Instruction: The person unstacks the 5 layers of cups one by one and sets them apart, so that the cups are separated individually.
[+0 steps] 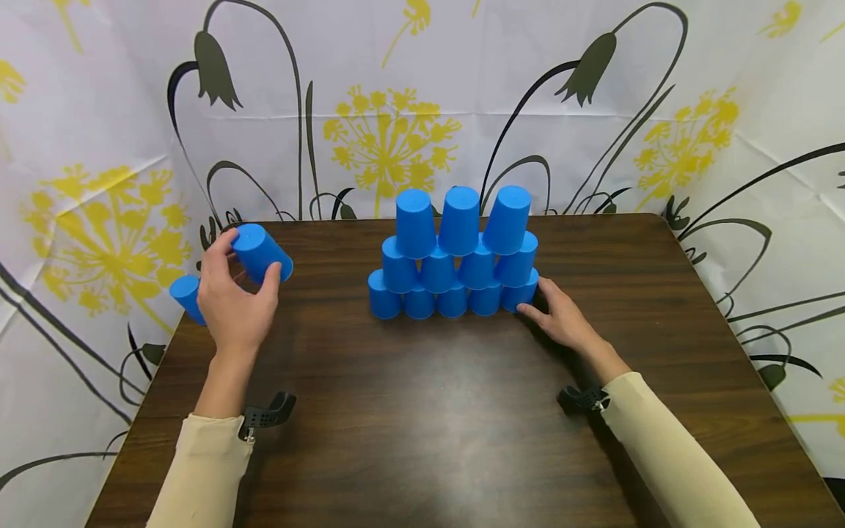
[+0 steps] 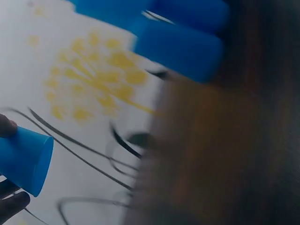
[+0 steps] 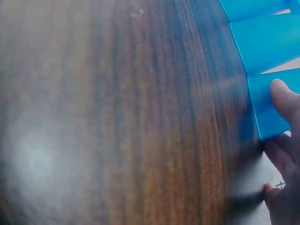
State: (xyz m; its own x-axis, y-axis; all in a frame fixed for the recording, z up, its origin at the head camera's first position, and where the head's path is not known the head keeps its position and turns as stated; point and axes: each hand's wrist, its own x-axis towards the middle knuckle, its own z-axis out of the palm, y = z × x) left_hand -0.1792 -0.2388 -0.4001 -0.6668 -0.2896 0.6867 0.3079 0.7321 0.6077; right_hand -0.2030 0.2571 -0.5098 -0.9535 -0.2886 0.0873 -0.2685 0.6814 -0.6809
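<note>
At the left, my left hand [image 1: 236,312] holds a blue plastic cup [image 1: 262,253] tilted in the air, thumb on one side and fingers on the other; the left wrist view shows the cup [image 2: 24,157] at its left edge. In the middle, upside-down blue cups form a three-tier stack [image 1: 439,273], with three cups in the top row. My right hand [image 1: 562,317] is at the right end of the bottom row. Its thumb lies on the front of the end cup [image 3: 265,105], and its other fingers are round the far side, partly hidden.
Beyond my left hand, another blue cup [image 1: 186,296] is near the left edge of the dark wooden table [image 1: 429,411], partly hidden by the hand. A white cloth with yellow and grey flowers [image 1: 389,139] hangs close behind the table and along its sides.
</note>
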